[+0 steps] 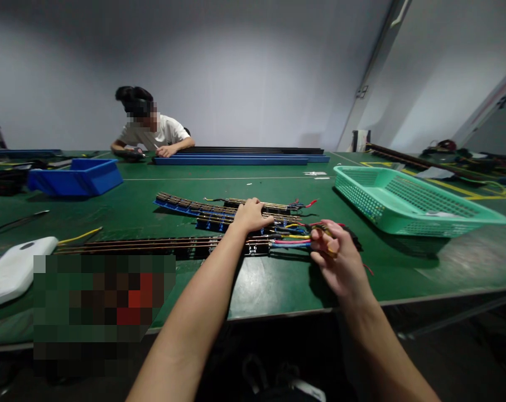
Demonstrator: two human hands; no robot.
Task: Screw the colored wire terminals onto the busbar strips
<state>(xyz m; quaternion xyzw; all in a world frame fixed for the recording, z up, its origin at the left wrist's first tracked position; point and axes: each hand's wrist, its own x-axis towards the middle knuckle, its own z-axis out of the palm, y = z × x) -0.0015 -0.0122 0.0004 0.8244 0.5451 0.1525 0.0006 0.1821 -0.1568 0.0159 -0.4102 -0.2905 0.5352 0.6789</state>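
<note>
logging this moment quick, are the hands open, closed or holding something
Left hand: open, resting on the strips.
Right hand: closed around what looks like an orange-handled tool, by the wires.

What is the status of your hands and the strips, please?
Left hand on the strips. Right hand at the coloured wires, grip unclear. Green basket off to the right.
</note>
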